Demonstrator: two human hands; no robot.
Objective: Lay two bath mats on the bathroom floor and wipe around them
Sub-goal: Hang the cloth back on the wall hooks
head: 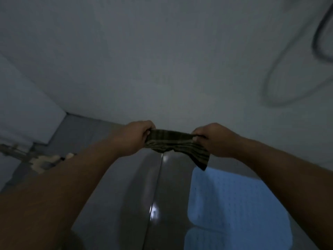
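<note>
Both my hands hold a dark striped cloth [177, 143] stretched between them in the middle of the view, above the floor. My left hand [134, 137] grips its left end and my right hand [213, 139] grips its right end; one corner of the cloth hangs down at the right. Below my right arm lie two light blue bath mats with small holes, the farther mat [234, 199] and the nearer mat [225, 239], flat on the grey floor [137, 195] and end to end.
A pale wall [162, 60] fills the upper view, with a dark hose [288, 74] looping at the upper right. A pipe fitting and a beige patch [45, 160] sit at the left by the floor. A tile seam runs down the glossy floor.
</note>
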